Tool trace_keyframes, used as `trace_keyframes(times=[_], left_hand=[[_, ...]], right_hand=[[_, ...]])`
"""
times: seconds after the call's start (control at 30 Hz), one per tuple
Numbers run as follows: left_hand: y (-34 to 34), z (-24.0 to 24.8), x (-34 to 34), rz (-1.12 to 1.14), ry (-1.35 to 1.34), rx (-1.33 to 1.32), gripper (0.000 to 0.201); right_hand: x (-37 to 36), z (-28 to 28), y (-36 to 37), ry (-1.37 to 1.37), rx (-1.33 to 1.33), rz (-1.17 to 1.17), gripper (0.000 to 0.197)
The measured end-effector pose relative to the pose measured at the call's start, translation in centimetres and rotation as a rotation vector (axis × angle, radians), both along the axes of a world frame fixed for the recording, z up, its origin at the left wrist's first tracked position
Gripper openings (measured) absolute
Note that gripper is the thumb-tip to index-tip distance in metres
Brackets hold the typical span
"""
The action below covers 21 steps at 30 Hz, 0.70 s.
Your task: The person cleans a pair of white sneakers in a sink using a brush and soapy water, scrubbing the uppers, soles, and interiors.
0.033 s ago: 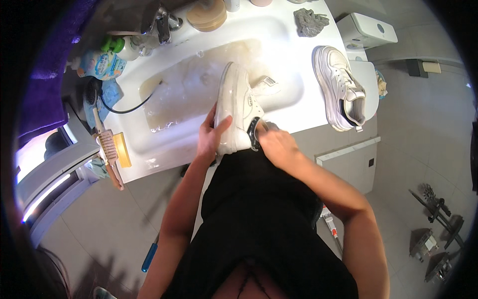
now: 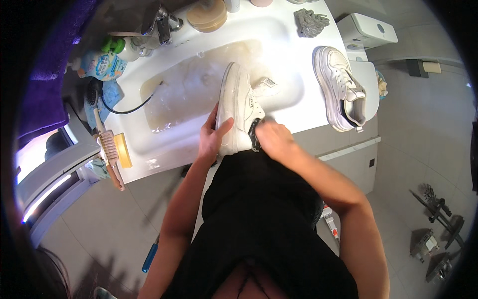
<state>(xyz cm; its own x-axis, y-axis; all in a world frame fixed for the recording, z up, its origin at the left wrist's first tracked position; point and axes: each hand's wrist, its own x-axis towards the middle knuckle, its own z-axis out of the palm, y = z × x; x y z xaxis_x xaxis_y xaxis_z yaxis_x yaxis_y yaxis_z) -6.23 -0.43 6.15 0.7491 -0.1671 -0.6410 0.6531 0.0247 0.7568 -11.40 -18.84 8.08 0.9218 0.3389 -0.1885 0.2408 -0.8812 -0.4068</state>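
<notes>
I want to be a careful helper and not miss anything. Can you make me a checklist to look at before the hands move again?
1. Left hand holding the white sneaker: ok, thumb and fingers grip its sole side.
2. Right hand at the sneaker's dark-lined opening: ok, it is there.
3. Something held in the right hand: cannot tell, it is blurred.
4. Water in the washbasin clear: not ok, it looks cloudy.
5. Other white sneaker sole-down beside the washbasin: ok.
6. Crumpled grey cloth dry: cannot tell from here.
</notes>
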Motion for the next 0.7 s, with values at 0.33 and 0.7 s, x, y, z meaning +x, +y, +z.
trace_keyframes(times=[0.33, 0.7], left_hand=[[0.5, -0.4, 0.4, 0.061, 0.038, -0.061, 0.062], [-0.7, 1.9, 0.5, -0.384, -0.68, 0.749, 0.043]], right_hand=[[-0.7, 2.7, -1.2, 0.332, 0.007, 0.036, 0.006], [-0.6, 1.6, 2.5, 0.093, -0.056, -0.165, 0.046]])
